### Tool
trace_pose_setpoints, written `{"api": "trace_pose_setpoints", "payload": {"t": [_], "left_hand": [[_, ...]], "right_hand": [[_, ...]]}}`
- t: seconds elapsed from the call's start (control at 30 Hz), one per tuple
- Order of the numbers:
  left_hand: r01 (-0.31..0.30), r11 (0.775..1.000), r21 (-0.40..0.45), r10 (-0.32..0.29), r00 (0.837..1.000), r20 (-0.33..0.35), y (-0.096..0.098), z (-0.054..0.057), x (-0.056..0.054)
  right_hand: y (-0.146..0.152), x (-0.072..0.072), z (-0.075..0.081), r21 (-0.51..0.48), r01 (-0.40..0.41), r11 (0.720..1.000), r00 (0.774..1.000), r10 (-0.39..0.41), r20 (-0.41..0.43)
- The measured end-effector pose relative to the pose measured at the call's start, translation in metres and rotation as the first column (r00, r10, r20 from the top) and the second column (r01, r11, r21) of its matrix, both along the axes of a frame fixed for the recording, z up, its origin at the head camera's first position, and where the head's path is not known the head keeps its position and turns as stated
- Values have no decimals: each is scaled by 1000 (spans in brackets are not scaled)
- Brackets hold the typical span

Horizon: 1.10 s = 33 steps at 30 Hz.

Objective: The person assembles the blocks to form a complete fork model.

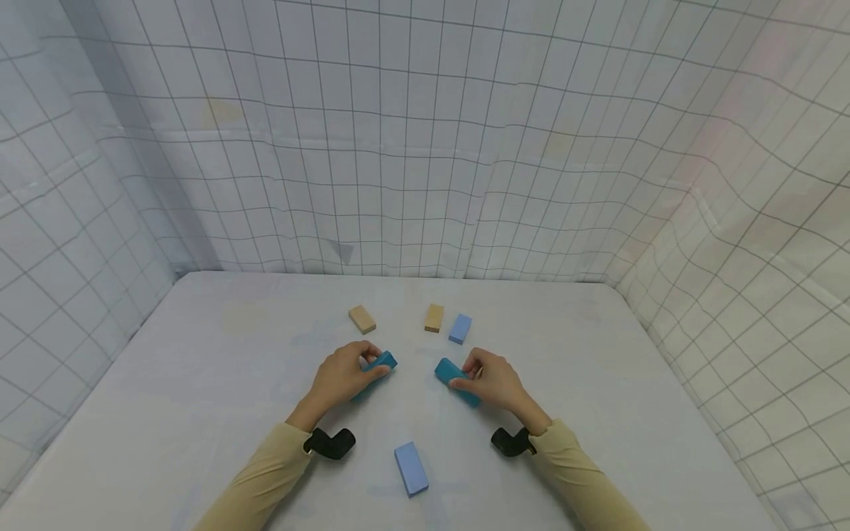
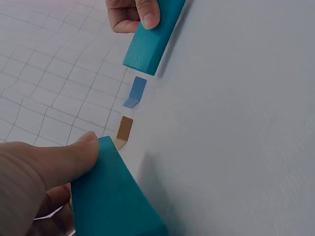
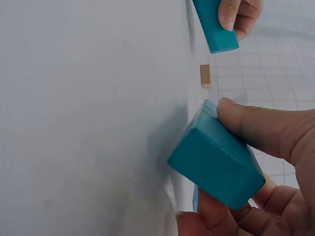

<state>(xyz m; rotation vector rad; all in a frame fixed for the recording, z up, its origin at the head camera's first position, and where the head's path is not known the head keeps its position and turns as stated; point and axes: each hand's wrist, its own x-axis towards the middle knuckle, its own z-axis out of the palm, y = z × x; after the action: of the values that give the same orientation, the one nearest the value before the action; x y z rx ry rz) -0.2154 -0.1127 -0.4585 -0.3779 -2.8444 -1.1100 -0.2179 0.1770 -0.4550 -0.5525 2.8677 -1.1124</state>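
Note:
In the head view my left hand pinches a long teal block between thumb and fingers, its upper end leaning right. Across from it, my right hand grips a second teal block, whose upper end leans left. A gap of white tabletop separates the two blocks. The left wrist view shows the left teal block close up, with the thumb along its edge. In the right wrist view the other teal block is held between thumb and fingers, its shadow falling on the table beside it.
Behind the hands lie a tan block, another tan block and a small blue block. A larger blue block lies nearer, between the forearms. Grid-patterned white cloth hangs around the white table.

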Motion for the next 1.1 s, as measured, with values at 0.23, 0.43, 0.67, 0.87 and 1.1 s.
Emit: {"api": "trace_pose_setpoints", "payload": {"t": [0.23,0.43,0.67,0.87,1.1], "left_hand": [[-9,997,81,7,1000,22,7,8,0],[-60,961,270,16,987,160,18,9,0],[-100,918,383,-9,962,272,33,6,1],[-100,898,428,-46,947,317,43,1,1],[-48,923,381,-69,955,287,50,-3,3]], "right_hand": [[1,1,2,-36,25,999,999,-25,-27],[2,3,5,-66,55,996,998,-56,-19],[3,3,3,-89,80,993,996,-83,-31],[4,4,4,-107,88,990,995,-92,-40],[6,4,1,-129,96,987,994,-103,-48]]}}
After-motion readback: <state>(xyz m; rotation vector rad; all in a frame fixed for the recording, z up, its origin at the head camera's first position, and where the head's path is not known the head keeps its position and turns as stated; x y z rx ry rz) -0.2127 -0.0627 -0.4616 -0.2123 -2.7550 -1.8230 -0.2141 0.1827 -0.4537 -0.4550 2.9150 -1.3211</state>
